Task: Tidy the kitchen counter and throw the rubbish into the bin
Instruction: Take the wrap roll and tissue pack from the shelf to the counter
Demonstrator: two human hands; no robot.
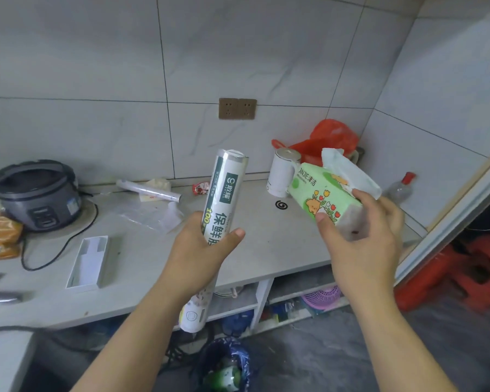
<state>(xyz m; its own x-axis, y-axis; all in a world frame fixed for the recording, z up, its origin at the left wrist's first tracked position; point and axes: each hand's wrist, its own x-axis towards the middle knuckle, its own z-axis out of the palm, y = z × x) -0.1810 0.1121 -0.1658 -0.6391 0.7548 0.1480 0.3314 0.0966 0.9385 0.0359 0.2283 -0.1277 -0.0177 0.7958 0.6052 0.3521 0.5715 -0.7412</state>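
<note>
My left hand (203,251) grips a green and white cling film roll (225,193), held upright above the counter's front edge. My right hand (362,236) holds a green tissue pack (320,198) with a white tissue sticking out of its top, tilted over the counter's right part. The bin (227,363), lined with a blue bag and holding a green item, stands on the floor below my hands. On the grey counter (142,250) lie an open white box (89,263), clear plastic wrap (145,213), a thin white roll (149,189) and a red wrapper (200,188).
A rice cooker (37,193) with its cord stands at the left, orange packets (0,236) beside it. A white kettle (282,172), a red plastic bag (328,140), a black coil (281,205) and a bottle with a red cap (400,188) sit at the right. Red stools (464,267) are on the floor.
</note>
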